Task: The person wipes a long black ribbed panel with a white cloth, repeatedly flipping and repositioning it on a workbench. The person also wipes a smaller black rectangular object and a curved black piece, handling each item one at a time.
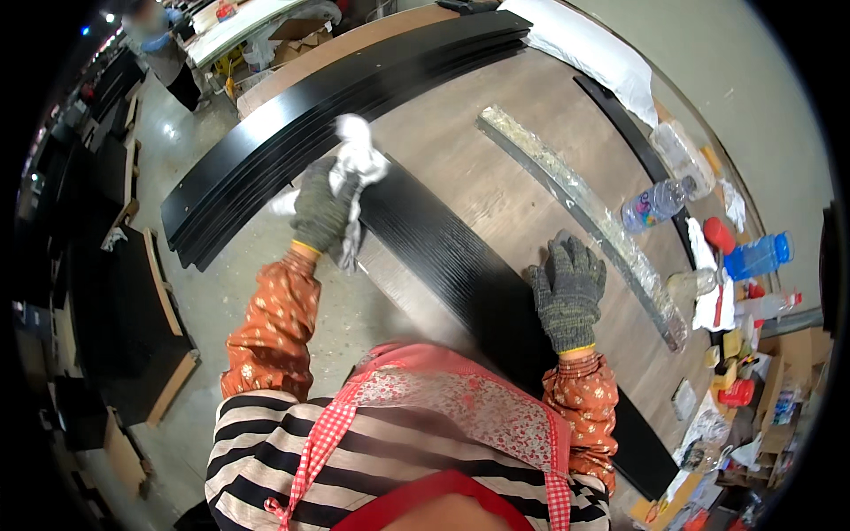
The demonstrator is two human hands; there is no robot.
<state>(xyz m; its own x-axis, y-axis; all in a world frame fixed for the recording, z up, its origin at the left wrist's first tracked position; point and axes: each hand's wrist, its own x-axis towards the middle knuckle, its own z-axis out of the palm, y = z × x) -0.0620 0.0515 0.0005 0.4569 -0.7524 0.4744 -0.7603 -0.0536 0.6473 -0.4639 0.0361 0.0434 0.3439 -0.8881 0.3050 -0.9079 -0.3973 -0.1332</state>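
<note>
the fingers of the right hand (568, 292), in a dark grey knitted glove with a yellow-edged cuff, are lying straight and slightly apart, clasping nothing, while the thumb is resting at the right edge of a long, flat, black wood-grained board (443, 248). how hard the palm is pressing cannot be told. an orange sleeve with a pale flower pattern (580, 398) is covering the forearm behind it. the board is stretching from the near right to the far left over a grey-brown wood-look tabletop (456, 150). to the right, a long narrow bar with a shiny wrapped top (580, 208) is lying slantwise, apart from the board. beyond it on the right, a blue plastic bottle (759, 255) and a clear plastic bottle with a coloured label (655, 205) are lying among clutter. at the board's far left end, the fingers of the left hand (320, 212), in a matching glove, are gripping a bunched white cloth (361, 155), closed around its folds. farther off, a stack of long black boards (354, 75) is lying crosswise, and at the far left another person (166, 57) is standing beside a white-topped table (243, 28).
</note>
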